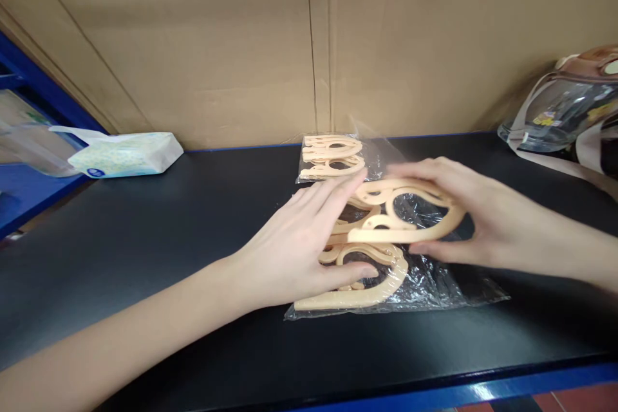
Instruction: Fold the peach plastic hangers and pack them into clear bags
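My right hand (476, 212) grips the rounded end of a beige folded travel hanger (429, 230) between thumb and fingers, holding it above a clear plastic bag (439, 293). My left hand (302, 248) rests over the bag's left part, fingers stretched out and thumb apart. Under it, more beige folded hangers (355, 299) lie in the bag, partly hidden by my palm. The left fingertips come close to the held hanger; whether they touch it I cannot tell. Behind them, a second clear bag with several beige folded hangers (333, 153) lies against the back of the table.
The black tabletop (159, 257) has a blue front edge (483, 389). At the back left lies a tissue pack (130, 154), beside a blue frame (36, 77). A clear bottle (560, 109) with a strap stands at the back right. Brown cardboard (217, 45) forms the back wall.
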`<state>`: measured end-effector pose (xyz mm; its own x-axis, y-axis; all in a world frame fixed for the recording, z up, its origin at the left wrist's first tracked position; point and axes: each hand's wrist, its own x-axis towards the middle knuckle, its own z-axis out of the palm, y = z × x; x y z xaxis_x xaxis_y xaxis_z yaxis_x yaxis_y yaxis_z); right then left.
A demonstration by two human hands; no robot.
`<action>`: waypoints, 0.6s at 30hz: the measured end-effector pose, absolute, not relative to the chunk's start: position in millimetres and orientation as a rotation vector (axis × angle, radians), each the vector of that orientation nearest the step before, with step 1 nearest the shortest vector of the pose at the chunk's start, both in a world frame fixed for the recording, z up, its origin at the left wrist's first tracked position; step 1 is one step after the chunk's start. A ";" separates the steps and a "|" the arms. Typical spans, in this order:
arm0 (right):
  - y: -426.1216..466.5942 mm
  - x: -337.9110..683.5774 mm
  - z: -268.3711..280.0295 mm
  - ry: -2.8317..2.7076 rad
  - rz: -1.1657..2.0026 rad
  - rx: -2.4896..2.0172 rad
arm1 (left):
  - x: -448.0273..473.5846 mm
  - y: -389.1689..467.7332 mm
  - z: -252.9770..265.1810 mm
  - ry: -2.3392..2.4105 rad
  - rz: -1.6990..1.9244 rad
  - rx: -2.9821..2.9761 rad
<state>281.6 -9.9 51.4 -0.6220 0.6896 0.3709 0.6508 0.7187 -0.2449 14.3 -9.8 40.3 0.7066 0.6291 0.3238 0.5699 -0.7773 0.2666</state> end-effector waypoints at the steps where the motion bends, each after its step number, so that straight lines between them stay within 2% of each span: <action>1: -6.6 291.4 55.0 -2.443 0.123 -1.101 | 8.2 -8.1 40.8 0.981 0.549 2.741; 3: 1.1 315.6 62.5 -2.393 0.121 -1.200 | -7.7 -4.5 41.4 1.013 0.430 2.702; 7: 14.4 361.7 68.7 -2.382 0.418 -1.380 | -44.4 4.3 41.9 1.113 0.198 2.596; 11: 15.9 371.3 63.3 -2.413 0.570 -1.500 | -64.4 13.1 42.5 1.149 0.104 2.569; 18: 7.7 329.1 57.0 -2.516 0.630 -1.270 | -63.9 17.0 38.9 1.149 0.049 2.564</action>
